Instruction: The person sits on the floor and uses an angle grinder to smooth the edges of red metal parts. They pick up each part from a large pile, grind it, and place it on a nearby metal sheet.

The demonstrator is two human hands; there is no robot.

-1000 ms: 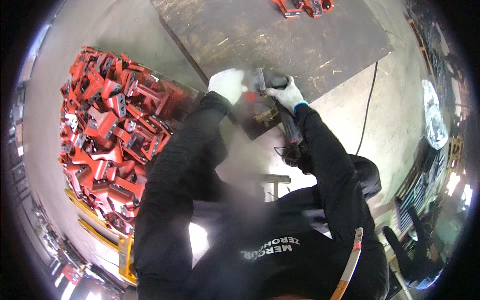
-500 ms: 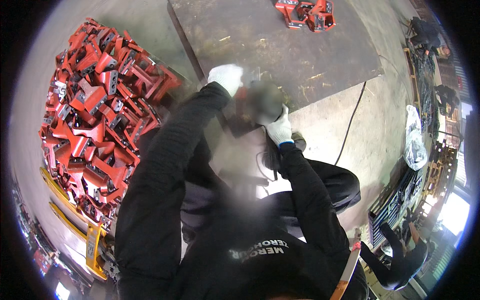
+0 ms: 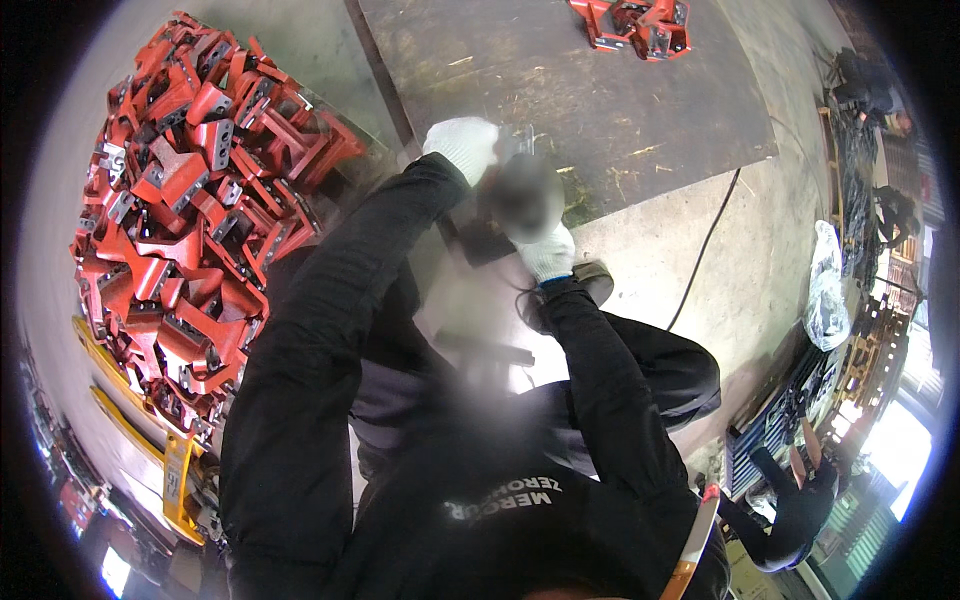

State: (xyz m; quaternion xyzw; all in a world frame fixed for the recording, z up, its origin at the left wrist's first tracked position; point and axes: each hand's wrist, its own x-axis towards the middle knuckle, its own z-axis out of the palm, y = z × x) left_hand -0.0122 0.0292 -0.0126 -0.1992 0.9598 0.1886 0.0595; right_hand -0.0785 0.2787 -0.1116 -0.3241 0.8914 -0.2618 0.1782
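Right hand [image 3: 548, 252] lowered, blurred dark tool [image 3: 522, 195] gripped

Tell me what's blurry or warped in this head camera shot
Head view: the thing between the left hand and right hand is smeared beyond telling; the steel plate edges bow from fisheye; red brackets stay sharp; daylight glares at lower right.

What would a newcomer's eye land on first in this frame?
The big heap of red metal brackets along the left side stands out first. At centre, the left hand and right hand, both in white gloves, close around a blurred dark object at the edge of a worn metal table. More red parts lie at its far end.
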